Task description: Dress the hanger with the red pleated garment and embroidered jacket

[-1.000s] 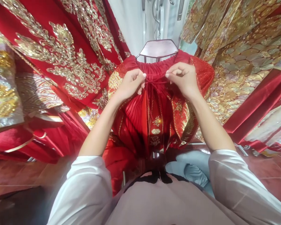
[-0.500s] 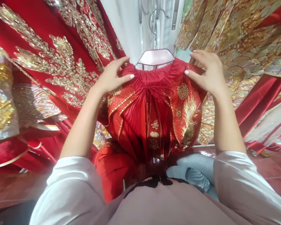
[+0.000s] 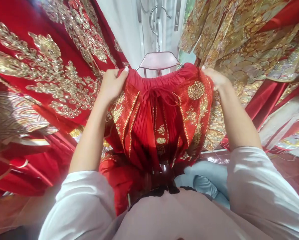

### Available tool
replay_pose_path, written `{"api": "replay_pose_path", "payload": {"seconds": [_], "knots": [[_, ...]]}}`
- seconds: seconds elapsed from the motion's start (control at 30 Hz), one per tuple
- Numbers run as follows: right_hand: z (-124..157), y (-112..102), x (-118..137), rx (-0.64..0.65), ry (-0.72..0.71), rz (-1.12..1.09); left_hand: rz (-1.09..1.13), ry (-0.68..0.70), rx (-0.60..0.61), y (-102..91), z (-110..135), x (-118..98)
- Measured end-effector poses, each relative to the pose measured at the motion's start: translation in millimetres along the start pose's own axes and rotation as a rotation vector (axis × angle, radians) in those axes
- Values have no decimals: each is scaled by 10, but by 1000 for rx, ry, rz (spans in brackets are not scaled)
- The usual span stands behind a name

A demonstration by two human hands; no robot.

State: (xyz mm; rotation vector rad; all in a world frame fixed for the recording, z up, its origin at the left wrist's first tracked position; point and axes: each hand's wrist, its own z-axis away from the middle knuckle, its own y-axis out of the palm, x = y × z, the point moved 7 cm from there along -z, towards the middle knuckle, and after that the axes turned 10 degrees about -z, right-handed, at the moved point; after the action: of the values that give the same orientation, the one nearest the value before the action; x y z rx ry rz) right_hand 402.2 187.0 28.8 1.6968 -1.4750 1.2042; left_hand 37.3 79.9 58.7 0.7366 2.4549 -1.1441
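A red pleated skirt with gold embroidery hangs from a hanger straight ahead of me. Its gathered waistband has a red drawstring tied in a bow at the middle. My left hand grips the left side of the waistband, fingers curled over the cloth. At the right side of the waistband my right hand holds the edge; its fingers are mostly hidden behind the fabric.
Red garments with heavy gold embroidery hang close on the left. Gold scale-patterned robes hang close on the right. A pale blue cloth lies low by my waist. Red floor tiles show at lower right.
Both hands left the drawstring at the middle, moved apart to the waistband's two sides, and now grip it there. The view has tilted slightly.
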Motion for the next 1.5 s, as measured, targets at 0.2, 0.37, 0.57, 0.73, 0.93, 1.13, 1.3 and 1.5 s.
{"api": "replay_pose_path", "payload": {"seconds": [0.2, 0.37, 0.57, 0.73, 0.93, 1.13, 1.3, 1.5], "knots": [[778, -198, 368, -813, -409, 349, -140, 81, -33, -83, 192, -13], [1164, 275, 297, -454, -287, 737, -153, 68, -83, -49, 140, 19], [1177, 78, 258, -479, -177, 765, -111, 109, -39, -39, 143, -7], [1236, 223, 172, -371, -197, 783, -164, 70, -86, -81, 162, -31], [1117, -262, 420, -339, -68, 368, -128, 115, -106, -58, 154, -32], [546, -501, 324, -303, 14, 437, -7, 141, -94, 8, 114, 82], [407, -127, 435, -208, -161, 432, 21, 220, 115, 14, 9, 124], [426, 470, 724, 74, -472, 654, -54, 236, -141, -18, 67, 88]]}}
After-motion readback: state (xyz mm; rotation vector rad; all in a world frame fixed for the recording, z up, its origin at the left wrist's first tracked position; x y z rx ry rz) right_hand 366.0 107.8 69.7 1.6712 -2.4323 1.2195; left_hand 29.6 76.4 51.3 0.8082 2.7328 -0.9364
